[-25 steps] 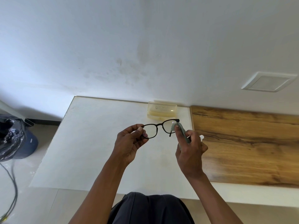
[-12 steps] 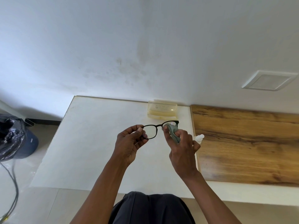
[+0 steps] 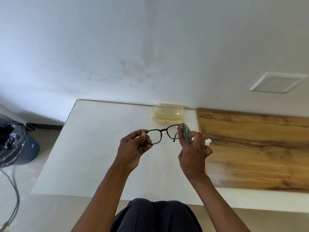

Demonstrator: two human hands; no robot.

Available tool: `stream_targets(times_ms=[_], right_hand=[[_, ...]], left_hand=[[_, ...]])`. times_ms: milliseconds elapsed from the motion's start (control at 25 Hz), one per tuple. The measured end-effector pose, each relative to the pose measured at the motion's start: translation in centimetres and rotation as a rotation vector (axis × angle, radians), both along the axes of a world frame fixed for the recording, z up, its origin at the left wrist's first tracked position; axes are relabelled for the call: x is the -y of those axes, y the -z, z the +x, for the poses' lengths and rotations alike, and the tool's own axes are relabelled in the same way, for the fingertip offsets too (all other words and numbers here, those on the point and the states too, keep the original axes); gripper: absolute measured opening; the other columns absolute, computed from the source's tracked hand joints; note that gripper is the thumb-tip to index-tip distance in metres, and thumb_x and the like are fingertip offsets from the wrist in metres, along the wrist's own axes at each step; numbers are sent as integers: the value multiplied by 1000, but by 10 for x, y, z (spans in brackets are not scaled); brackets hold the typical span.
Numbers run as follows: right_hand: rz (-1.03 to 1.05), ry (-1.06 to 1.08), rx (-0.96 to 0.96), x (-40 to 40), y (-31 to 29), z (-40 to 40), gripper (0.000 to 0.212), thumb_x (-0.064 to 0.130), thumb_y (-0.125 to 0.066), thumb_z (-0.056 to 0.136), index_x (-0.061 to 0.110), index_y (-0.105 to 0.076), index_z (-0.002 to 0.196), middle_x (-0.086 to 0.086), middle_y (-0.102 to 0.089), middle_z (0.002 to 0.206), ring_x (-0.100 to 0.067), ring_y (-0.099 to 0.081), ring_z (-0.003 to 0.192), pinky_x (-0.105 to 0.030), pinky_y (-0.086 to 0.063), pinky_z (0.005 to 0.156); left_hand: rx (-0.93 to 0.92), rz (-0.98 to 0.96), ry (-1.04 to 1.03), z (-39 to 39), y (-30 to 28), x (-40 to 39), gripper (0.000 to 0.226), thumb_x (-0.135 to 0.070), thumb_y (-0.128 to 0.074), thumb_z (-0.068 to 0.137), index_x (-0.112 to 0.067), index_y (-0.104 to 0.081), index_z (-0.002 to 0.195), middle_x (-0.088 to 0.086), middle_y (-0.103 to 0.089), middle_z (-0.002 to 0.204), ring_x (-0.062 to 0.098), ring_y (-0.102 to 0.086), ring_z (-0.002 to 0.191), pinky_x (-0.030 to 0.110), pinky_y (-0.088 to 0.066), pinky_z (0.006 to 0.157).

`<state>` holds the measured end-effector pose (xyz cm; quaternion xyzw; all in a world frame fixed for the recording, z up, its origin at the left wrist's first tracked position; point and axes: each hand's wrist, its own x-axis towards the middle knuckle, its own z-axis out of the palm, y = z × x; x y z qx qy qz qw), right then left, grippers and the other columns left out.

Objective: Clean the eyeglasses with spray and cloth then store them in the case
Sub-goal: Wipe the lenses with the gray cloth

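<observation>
Wiping my glasses above the white table

My left hand (image 3: 133, 149) pinches the glasses (image 3: 161, 133) at their left end, while my right hand (image 3: 192, 153) presses a folded grey-green cloth (image 3: 187, 132) onto the right lens. The case (image 3: 167, 113) sits behind them against the wall, its printed writing too faint to read. A white bottle (image 3: 208, 141) peeks out behind my right hand, mostly hidden.

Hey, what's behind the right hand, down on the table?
A small white rounded object peeks out past the right hand, at the wooden panel's edge. That hand, pinching the grey-green cloth, covers most of it, so I cannot identify it.
</observation>
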<state>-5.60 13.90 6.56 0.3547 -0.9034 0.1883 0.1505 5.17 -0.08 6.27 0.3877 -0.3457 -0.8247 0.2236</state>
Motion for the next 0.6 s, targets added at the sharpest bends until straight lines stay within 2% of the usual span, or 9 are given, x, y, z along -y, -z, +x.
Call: stream_targets(times_ms=[320,480,600], right_hand=[[71,-109,-97,5,9,5,91,-18,-74,46,27,-59,123,-14,-60,91,-29,-57,71,-41,-43,59],[123,-123,-161,-7,20,5,88,-12,-72,50,32,-56,125,-4,-42,101,-27,-57,74,-40,-39,62],[165,-108,-204,-14,24,4,83,-7,-72,50,29,-57,124,-1,-39,102,-25,-51,75,-39,-38,61]], left_hand=[[19,2,-12,1,3,2,10,-3,-57,87,-5,-66,90,7,-64,64,18,-63,62,26,-56,59],[31,11,-8,1,3,2,10,-2,-56,87,-3,-65,90,7,-64,62,17,-63,60,25,-55,57],[38,19,-3,2,2,3,9,-2,-56,87,-3,-65,89,6,-63,62,17,-63,59,25,-55,57]])
